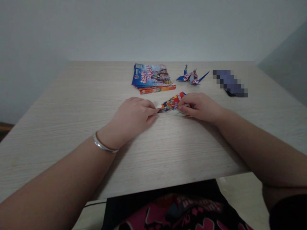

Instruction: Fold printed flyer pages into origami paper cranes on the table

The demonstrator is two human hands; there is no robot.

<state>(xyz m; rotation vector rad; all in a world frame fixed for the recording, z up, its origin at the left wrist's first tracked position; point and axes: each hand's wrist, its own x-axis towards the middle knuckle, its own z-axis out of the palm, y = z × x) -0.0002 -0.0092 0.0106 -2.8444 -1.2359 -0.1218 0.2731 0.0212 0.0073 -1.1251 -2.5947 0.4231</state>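
Between my hands lies a piece of folded printed paper (170, 103), red with coloured pictures and a whitish lower part. My left hand (136, 114), with a silver bangle at the wrist, pinches its narrow left end near the tabletop. At the wider right end, my right hand (200, 107) has its thumb and fingers closed on the paper, covering that part. Beyond them stand folded paper cranes (192, 77) in blue, white and red.
A stack of printed leaflets (153, 76), blue on top with orange edges below, lies at the back of the wooden table (96, 86). A dark pixelated object (229, 82), perhaps a phone, rests at the back right. Behind the table rises a pale wall (144, 28).
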